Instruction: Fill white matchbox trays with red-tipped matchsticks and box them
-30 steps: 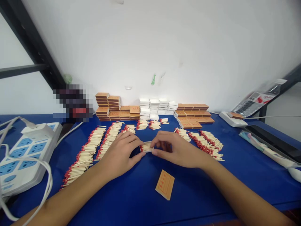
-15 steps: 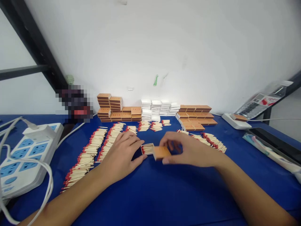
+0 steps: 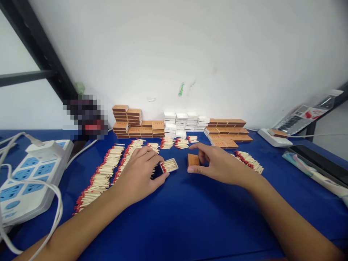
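Power strip [image 3: 29,174]: one, left edge of the frame.
Left hand [image 3: 138,174]: centre left, bent fingers and thumb grip one open tray [image 3: 175,167] of matches [image 3: 168,165].
Right hand [image 3: 220,165]: centre, thumb and fingers closed on one orange sleeve [image 3: 193,160], just right of the tray, on the table [image 3: 190,217].

Both hands were bare. The left hand [image 3: 138,174] and the right hand [image 3: 220,165] had slim, fairly long fingers with plain knuckles; the nails were too small to make out in detail. The left forearm [image 3: 81,224] and the right forearm [image 3: 285,221] were slender, smooth and uncovered all the way to the lower edge of the view. Whatever was worn higher up the arms lay outside the picture. Wrists and fingers alike showed only bare surface, and both arms looked much the same in build.
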The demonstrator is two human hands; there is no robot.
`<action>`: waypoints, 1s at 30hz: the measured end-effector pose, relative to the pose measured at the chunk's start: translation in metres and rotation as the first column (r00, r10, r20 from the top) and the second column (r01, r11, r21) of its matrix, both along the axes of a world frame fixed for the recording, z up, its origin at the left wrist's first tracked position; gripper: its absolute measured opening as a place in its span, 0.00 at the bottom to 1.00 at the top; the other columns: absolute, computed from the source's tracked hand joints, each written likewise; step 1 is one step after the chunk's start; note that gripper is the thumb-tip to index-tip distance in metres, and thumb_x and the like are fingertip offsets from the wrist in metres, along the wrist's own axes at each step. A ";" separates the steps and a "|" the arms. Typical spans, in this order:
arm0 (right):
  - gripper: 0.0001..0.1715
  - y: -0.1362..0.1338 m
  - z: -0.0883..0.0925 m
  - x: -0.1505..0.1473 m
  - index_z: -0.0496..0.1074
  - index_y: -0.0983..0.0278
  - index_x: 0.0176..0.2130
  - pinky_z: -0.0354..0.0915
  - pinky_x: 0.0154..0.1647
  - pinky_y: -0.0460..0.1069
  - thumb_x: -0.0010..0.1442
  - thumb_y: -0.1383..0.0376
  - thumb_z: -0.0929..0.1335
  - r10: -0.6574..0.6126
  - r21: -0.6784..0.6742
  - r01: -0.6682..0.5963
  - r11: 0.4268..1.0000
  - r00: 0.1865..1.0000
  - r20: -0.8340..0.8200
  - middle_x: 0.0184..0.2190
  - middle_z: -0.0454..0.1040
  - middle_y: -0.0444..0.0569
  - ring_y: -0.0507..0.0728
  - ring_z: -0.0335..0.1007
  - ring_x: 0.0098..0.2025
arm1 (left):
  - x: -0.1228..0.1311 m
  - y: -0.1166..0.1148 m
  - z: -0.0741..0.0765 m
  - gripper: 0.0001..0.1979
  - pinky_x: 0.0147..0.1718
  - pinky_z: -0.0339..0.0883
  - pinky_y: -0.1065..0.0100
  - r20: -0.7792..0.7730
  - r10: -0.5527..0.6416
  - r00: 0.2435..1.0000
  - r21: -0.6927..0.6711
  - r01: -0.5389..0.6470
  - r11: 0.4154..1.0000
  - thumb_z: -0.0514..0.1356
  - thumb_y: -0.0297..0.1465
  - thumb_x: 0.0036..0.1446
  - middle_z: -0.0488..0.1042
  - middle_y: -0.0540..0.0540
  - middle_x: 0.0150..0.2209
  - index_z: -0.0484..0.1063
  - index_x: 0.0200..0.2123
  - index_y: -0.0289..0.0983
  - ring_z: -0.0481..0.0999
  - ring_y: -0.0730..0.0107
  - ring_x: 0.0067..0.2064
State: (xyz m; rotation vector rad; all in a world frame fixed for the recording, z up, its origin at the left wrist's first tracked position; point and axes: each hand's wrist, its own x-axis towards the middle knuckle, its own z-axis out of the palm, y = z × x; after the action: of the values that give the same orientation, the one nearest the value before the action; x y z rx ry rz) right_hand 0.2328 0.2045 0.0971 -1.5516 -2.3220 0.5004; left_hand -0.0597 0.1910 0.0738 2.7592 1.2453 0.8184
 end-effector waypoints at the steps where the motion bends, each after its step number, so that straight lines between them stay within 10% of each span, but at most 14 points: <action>1: 0.43 0.000 -0.001 -0.001 0.73 0.61 0.60 0.65 0.36 0.52 0.58 0.36 0.73 0.007 0.039 -0.008 0.999 1.000 0.016 0.39 0.78 0.50 0.61 0.73 0.38 | 0.000 0.000 0.000 0.10 0.56 0.66 0.48 0.004 -0.001 1.000 0.001 0.001 1.000 0.65 0.38 0.65 0.80 0.43 0.44 0.76 0.45 0.38 0.72 0.51 0.54; 8: 0.22 -0.004 -0.003 -0.004 0.77 0.59 0.55 0.71 0.47 0.57 0.64 0.54 0.72 0.062 0.130 -0.071 0.989 0.995 0.074 0.48 0.74 0.54 0.63 0.75 0.46 | 0.000 0.002 -0.001 0.10 0.55 0.67 0.50 0.053 0.013 0.999 0.009 -0.013 1.000 0.66 0.37 0.65 0.81 0.44 0.42 0.77 0.45 0.38 0.74 0.54 0.52; 15: 0.41 -0.008 0.000 -0.003 0.65 0.52 0.69 0.69 0.61 0.63 0.60 0.55 0.75 0.170 0.091 -0.165 0.982 0.984 -0.050 0.62 0.69 0.54 0.68 0.68 0.62 | -0.001 0.004 0.000 0.10 0.55 0.67 0.50 0.063 0.017 0.998 0.054 -0.020 0.998 0.66 0.37 0.64 0.82 0.46 0.41 0.78 0.45 0.38 0.75 0.55 0.50; 21: 0.17 0.000 -0.011 -0.010 0.77 0.58 0.50 0.71 0.54 0.60 0.64 0.54 0.74 0.189 0.088 -0.183 0.979 0.980 -0.063 0.50 0.78 0.53 0.65 0.72 0.55 | -0.002 0.005 0.001 0.11 0.55 0.67 0.49 0.054 0.026 0.998 0.036 -0.028 0.999 0.67 0.38 0.64 0.82 0.45 0.41 0.79 0.45 0.38 0.76 0.54 0.50; 30: 0.21 0.000 -0.004 -0.013 0.80 0.58 0.52 0.70 0.44 0.54 0.63 0.52 0.76 0.175 0.133 -0.155 0.979 0.972 -0.157 0.45 0.82 0.50 0.59 0.75 0.42 | 0.000 0.003 0.002 0.11 0.53 0.69 0.51 0.105 -0.005 0.994 0.055 -0.001 0.998 0.68 0.38 0.64 0.81 0.45 0.38 0.80 0.43 0.37 0.76 0.56 0.47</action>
State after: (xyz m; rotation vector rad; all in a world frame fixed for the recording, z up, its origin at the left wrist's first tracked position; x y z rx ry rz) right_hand 0.2201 0.2048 0.0926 -1.2189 -2.3154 0.5002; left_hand -0.0598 0.1944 0.0762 2.7177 1.2194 0.9988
